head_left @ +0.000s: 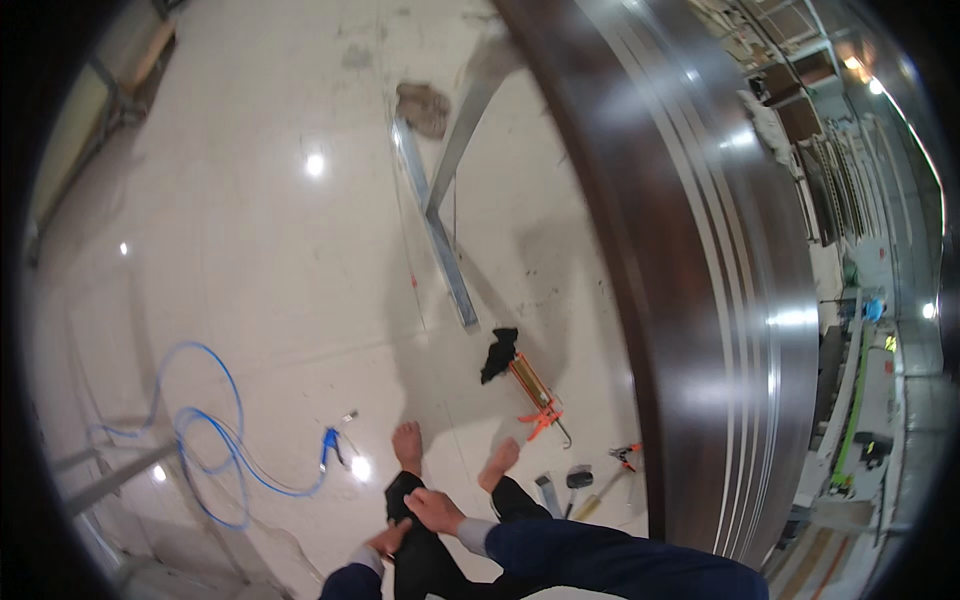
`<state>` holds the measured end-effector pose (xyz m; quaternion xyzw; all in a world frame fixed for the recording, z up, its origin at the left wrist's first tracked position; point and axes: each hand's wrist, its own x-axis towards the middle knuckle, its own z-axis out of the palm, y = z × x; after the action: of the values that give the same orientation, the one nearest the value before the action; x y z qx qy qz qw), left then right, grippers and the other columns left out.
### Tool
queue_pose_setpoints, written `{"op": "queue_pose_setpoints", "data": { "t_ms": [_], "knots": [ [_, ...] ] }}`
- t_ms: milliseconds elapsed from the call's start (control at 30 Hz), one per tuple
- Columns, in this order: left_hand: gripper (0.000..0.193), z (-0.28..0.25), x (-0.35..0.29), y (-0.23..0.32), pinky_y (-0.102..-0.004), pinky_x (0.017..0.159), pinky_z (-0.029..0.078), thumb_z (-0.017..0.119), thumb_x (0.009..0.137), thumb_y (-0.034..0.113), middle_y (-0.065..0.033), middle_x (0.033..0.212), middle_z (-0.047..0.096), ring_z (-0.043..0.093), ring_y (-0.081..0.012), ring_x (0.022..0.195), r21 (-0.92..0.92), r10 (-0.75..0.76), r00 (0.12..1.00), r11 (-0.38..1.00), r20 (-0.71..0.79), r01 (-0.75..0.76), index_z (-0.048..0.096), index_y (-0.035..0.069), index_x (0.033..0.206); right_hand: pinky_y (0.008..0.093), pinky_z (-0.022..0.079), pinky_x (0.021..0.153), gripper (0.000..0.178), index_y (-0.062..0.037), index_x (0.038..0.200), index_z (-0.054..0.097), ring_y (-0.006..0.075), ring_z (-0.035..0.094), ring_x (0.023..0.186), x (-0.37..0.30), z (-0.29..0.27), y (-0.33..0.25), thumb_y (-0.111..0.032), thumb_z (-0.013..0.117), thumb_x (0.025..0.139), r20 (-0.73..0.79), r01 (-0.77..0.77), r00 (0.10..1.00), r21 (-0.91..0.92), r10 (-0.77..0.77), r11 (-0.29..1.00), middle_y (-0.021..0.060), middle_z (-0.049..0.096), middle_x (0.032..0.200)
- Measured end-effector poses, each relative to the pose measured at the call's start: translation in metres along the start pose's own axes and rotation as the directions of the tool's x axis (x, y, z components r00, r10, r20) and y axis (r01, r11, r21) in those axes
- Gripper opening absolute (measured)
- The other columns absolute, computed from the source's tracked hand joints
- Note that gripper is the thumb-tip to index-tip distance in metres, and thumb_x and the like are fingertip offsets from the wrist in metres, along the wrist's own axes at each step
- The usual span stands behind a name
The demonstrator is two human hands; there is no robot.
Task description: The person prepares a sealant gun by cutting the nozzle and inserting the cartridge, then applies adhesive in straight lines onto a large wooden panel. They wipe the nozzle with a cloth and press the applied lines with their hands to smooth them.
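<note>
Both hands are at the black trouser leg [403, 492] over my left shin, above my bare left foot [407, 446]. My right hand [437, 511] is closed on the cloth from the front and right side. My left hand [389, 539] wraps the same leg a little lower in the picture, its thumb on the cloth and its other fingers partly hidden. Ahead of my feet lies an orange caulking gun [533, 388], its tip end beside a crumpled black cloth [499, 355].
A large dark brown panel with pale stripes [690, 300] stands at my right. A metal stand [437, 243] is on the floor ahead, near a brown cloth [423, 108]. A blue air gun [330, 447] with coiled hose [236, 440] lies left; pliers [626, 457] and a mallet [578, 477] lie right.
</note>
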<state>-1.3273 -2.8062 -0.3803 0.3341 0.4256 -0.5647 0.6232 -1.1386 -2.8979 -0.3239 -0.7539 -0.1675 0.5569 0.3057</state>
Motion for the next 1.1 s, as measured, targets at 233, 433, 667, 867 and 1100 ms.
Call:
{"op": "queue_pose_setpoints", "data": {
  "t_ms": [233, 433, 667, 867, 1100],
  "knots": [
    [0.092, -0.006, -0.072, 0.014, -0.0414, 0.116, 0.037, 0.052, 0.091, 0.069, -0.029, 0.145, 0.053, 0.05, -0.0395, 0.138, 0.651, 0.408, 0.853, 0.751, -0.327, -0.109, 0.048, -0.005, 0.146, 0.0275, 0.051, 0.071, 0.025, -0.0032, 0.103, 0.072, 0.0117, 0.063, 0.078, -0.197, -0.122, -0.161, -0.026, 0.063, 0.102, -0.243, 0.339, 0.936, 0.428, -0.255, 0.838, 0.0024, 0.069, 0.088],
    [0.063, -0.086, -0.113, 0.111, -0.0439, 0.103, 0.048, 0.061, 0.095, 0.048, -0.0306, 0.124, 0.065, 0.062, -0.0423, 0.12, 0.634, 0.55, 0.647, 0.762, -0.528, -0.13, 0.062, -0.004, 0.129, 0.0255, 0.047, 0.061, 0.01, -0.0026, 0.092, 0.064, 0.0076, 0.055, 0.07, -0.371, -0.239, -0.068, -0.005, 0.056, 0.099, -0.945, 0.376, 0.324, 0.176, 0.049, 0.91, 0.0015, 0.063, 0.083],
    [0.044, 0.012, -0.23, 0.235, -0.0276, 0.059, 0.049, 0.059, 0.101, 0.02, -0.0039, 0.088, 0.062, 0.058, -0.0119, 0.075, 0.756, 0.921, 0.224, 0.389, -0.317, -0.527, 0.052, 0.002, 0.14, 0.048, 0.044, 0.066, 0.041, 0.0027, 0.083, 0.06, 0.04, 0.059, 0.07, -0.57, -0.24, 0.11, -0.033, 0.048, 0.1, -0.892, -0.045, -0.25, 0.398, 0.375, 0.916, 0.0236, 0.06, 0.074],
    [0.041, 0.287, -0.296, 0.264, -0.023, 0.067, 0.047, 0.056, 0.103, 0.02, -0.0038, 0.096, 0.066, 0.055, -0.0096, 0.078, 0.745, 0.994, -0.103, -0.051, -0.023, -0.665, 0.054, -0.002, 0.137, 0.0425, 0.053, 0.079, 0.019, -0.0061, 0.101, 0.071, 0.035, 0.067, 0.091, -0.668, -0.232, 0.228, -0.023, 0.067, 0.094, -0.92, -0.294, -0.362, 0.265, 0.149, 0.919, 0.0139, 0.07, 0.097],
    [0.029, 0.589, -0.246, 0.235, -0.028, 0.083, 0.053, 0.066, 0.098, 0.01, -0.0076, 0.101, 0.072, 0.067, -0.0132, 0.091, 0.581, 0.78, 0.063, -0.407, 0.623, -0.705, 0.064, 0.004, 0.127, 0.049, 0.056, 0.082, 0.018, -0.0071, 0.095, 0.071, 0.0366, 0.069, 0.093, -0.733, -0.304, 0.338, -0.017, 0.057, 0.09, -0.991, -0.674, -0.035, 0.12, 0.13, 0.729, 0.0156, 0.071, 0.096]
  ]
}}
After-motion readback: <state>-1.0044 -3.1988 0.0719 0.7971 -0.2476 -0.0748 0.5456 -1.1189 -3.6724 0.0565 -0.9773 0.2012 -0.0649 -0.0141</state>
